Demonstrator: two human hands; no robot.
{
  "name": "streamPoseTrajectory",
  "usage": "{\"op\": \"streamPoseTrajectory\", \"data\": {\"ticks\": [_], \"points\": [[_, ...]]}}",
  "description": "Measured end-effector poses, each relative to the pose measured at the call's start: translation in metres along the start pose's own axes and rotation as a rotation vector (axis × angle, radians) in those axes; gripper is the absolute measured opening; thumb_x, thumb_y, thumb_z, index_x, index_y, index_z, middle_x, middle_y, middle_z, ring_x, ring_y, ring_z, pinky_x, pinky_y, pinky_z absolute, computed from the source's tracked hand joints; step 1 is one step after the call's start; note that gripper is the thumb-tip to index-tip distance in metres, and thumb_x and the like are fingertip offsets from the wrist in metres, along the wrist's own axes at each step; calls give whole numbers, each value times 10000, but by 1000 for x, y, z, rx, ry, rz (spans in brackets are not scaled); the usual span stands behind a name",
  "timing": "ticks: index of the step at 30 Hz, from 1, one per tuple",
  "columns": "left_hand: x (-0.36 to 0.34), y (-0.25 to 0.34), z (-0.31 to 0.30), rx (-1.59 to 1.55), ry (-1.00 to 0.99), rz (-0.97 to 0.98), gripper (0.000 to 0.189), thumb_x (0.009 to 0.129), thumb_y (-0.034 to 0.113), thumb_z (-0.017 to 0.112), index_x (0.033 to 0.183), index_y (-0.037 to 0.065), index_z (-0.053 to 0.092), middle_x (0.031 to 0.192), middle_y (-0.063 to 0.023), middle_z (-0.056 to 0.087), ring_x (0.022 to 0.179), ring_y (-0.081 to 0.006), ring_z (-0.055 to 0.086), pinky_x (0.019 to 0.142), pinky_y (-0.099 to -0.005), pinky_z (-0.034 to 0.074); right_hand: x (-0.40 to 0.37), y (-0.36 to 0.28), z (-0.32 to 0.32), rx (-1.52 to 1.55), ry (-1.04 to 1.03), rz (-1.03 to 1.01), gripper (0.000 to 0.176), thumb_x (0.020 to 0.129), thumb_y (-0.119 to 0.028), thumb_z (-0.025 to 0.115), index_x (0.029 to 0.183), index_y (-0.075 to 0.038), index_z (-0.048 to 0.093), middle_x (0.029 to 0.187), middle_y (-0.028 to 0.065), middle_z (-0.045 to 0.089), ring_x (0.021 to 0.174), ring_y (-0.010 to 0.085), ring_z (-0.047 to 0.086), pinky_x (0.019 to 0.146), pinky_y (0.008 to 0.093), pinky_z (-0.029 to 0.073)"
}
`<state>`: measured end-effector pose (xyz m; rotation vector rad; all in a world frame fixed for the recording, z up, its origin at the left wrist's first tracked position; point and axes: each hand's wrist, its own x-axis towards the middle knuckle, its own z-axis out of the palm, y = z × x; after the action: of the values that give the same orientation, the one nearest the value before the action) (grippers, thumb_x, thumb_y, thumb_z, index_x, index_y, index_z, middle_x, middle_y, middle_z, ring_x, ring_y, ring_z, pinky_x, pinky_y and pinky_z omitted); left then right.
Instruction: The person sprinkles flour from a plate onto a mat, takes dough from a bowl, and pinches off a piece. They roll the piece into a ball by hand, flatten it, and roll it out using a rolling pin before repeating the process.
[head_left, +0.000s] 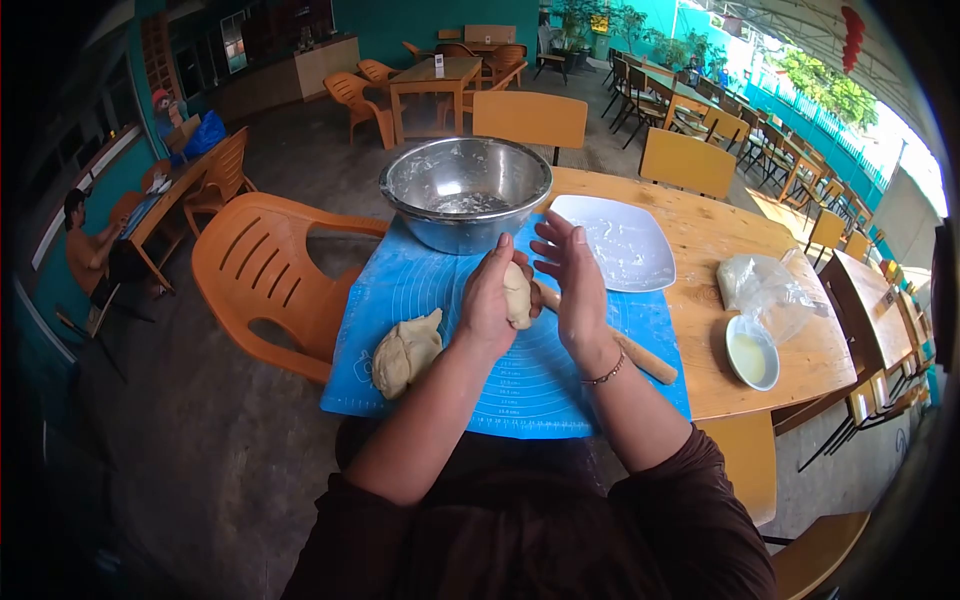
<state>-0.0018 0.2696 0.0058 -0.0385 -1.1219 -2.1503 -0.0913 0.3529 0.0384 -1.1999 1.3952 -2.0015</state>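
Note:
Cupped in my left hand is a small piece of dough, held upright against the palm and fingers. My right hand faces it from the right, fingers spread and nothing gripped. Both hands are above a blue silicone mat printed with circles and a ruler edge. A larger lump of dough lies on the mat left of my left forearm. Partly hidden behind my right hand and wrist, a wooden rolling pin rests slantwise on the mat.
A steel mixing bowl stands at the mat's far edge, beside a floury white plate. To the right are a plastic bag of white powder and a small bowl of pale liquid. An orange chair adjoins the left side; another person sits far left.

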Motion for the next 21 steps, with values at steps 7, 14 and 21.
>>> {"op": "streamPoseTrajectory", "data": {"ticks": [7, 14, 21], "points": [[-2, 18, 5, -259, 388, -56, 371, 936, 356, 618, 1091, 33, 522, 1006, -141, 579, 913, -268, 601, 815, -396, 526, -1, -1, -5, -93, 103, -115, 701, 996, -541, 268, 1439, -3, 343, 1370, 193, 463, 1205, 253, 484, 1022, 386, 376], [5, -3, -1, -376, 401, 4, 514, 979, 459, 492, 1216, 4, 463, 1257, -223, 490, 1162, -357, 524, 994, -500, 453, -18, 4, 15, -497, 16, -613, 854, 911, -608, 376, 1446, 51, 285, 1447, 313, 305, 1368, 469, 264, 1132, 516, 186], [1, -11, 13, 68, 75, 47, 601, 988, 490, 447, 1313, -13, 413, 1278, -222, 492, 1202, -325, 512, 1030, -470, 429, -15, 6, 17, -511, -92, -511, 726, 948, -526, 350, 1442, 6, 343, 1479, 294, 297, 1403, 475, 208, 1156, 519, 121]]}}
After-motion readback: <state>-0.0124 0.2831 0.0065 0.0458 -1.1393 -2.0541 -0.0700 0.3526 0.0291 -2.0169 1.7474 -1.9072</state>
